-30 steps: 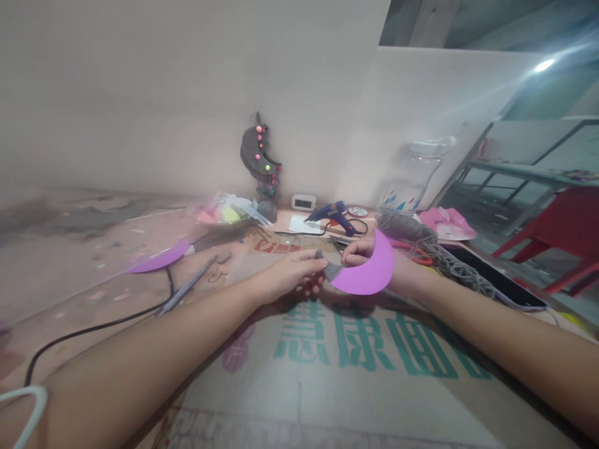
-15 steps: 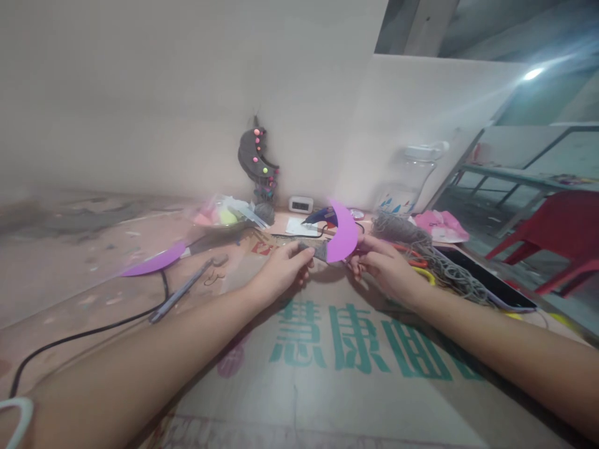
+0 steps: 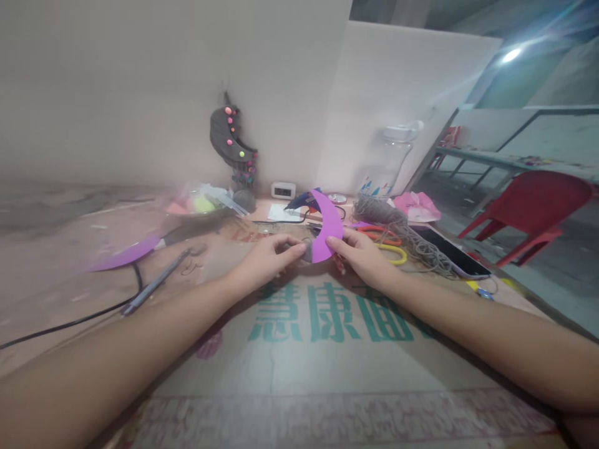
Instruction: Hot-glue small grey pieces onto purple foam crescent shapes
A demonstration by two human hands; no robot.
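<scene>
Between my hands is a purple crescent cutout, its lower left tip wrapped in grey yarn. My left hand pinches the wrapped tip between thumb and fingers. On the crescent's lower right edge, the thumb of my right hand presses flat, with the fingers behind it. Both hands are above a cardboard sheet printed with green characters. Past the crescent lies a blue hot glue gun on a white paper. A skein of grey yarn rests right of my right hand.
A finished-looking grey crescent with pompoms hangs on the wall. Around the table are a small clock, a clear bottle, yellow-handled scissors, a phone, a purple piece and a black cord.
My right thumb has come onto the front face of the crescent, where the fingers were at its edge before. The whole view has shifted, so things appear further left.
</scene>
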